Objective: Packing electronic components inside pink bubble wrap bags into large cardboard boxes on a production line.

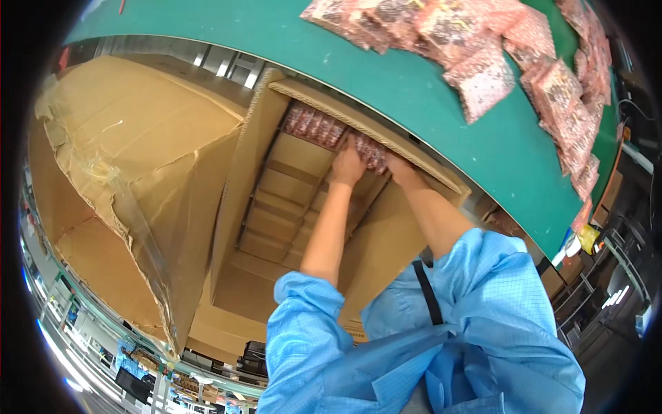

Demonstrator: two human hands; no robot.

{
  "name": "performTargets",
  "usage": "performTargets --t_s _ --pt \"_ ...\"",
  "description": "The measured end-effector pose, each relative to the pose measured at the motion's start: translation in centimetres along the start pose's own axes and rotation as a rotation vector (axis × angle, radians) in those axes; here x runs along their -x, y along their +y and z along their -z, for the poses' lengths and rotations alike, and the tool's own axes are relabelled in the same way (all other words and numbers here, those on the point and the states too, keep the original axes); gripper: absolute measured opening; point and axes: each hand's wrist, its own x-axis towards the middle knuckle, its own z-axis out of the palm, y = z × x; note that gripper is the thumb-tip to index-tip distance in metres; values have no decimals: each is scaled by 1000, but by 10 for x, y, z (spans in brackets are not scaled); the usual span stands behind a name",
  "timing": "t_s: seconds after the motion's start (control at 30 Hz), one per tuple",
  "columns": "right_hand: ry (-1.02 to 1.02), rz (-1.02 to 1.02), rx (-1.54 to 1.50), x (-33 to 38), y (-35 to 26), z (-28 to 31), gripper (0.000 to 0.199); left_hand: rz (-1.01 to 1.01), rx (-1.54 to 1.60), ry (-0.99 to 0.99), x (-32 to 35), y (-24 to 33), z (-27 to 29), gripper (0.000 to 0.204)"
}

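Both my arms reach down into an open cardboard box [256,141] fitted with cardboard dividers. Between my hands stands a tight row of pink bubble-wrap packs [370,153] at the box's far side. My left hand [348,167] is closed on the row's left end, its fingers partly visible. Against the right end is my right hand [402,169], curled round the packs with most of its fingers hidden. A second row of pink bubble-wrap packs [314,126] fills the compartment to the left. Nearer me, the divider cells [279,200] show brown cardboard.
A green-topped table [386,86] runs along the box's far side. Heaped on it are many pink bubble-wrap pouches [483,76]. Another large cardboard box [148,131], with torn edges and clear tape, stands at the left. Metal rollers [234,69] show behind the boxes.
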Motion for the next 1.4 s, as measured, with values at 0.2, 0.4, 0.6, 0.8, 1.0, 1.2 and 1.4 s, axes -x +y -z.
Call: performTargets --t_s 0.2,0.4,0.6,0.8,1.0,1.2,1.4 --pt "-238 156 534 79 -63 55 37 -189 -92 84 63 21 -16 73" --pt "-1163 178 -114 208 -85 151 38 -209 965 -289 154 -14 -72 40" --pt "-715 172 -885 208 -73 370 30 -377 273 315 180 265 38 34" --pt "184 191 -1178 144 -30 472 20 -532 -592 503 71 339 86 85" --pt "617 466 -998 113 25 566 28 -504 -563 596 39 347 88 52" --pt "1037 362 -254 86 34 670 95 106 504 1 65 359 81 29" --pt "593 17 21 68 -40 682 134 6 373 -168 61 354 -5 37"
